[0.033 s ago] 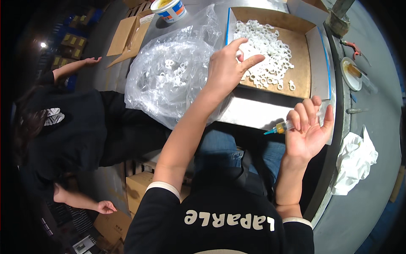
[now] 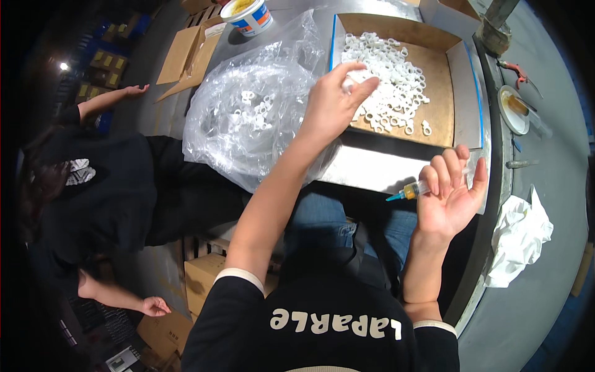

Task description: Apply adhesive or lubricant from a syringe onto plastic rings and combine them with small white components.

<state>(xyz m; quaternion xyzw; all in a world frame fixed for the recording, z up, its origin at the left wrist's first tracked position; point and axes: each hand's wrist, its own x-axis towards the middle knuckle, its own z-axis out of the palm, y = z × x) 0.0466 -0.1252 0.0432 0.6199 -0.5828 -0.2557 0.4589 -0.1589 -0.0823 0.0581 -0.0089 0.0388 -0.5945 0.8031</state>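
My left hand point(image 2: 331, 102) hovers over the left side of a shallow cardboard tray point(image 2: 439, 80). Its thumb and forefinger are apart, with blur around the fingertips. Below it in the tray lies a heap of small white ring-shaped parts point(image 2: 396, 84). My right hand point(image 2: 447, 195), palm up, holds a clear syringe point(image 2: 410, 190) with amber contents and a blue tapered tip pointing left. The fingers curl around its barrel, and the hand partly hides it. This hand is just in front of the tray's near right corner.
Left of the tray lies a clear plastic bag point(image 2: 248, 142) with more white parts inside. Behind it stands a white tub point(image 2: 248, 17). To the right are a white dish point(image 2: 514, 111), red-handled pliers point(image 2: 517, 73) and crumpled tissue point(image 2: 519, 239). Another person point(image 2: 93, 186) is at the left.
My left thumb and forefinger have drawn a little closer together, and the hand has shifted slightly down. The right hand with the syringe has barely moved.
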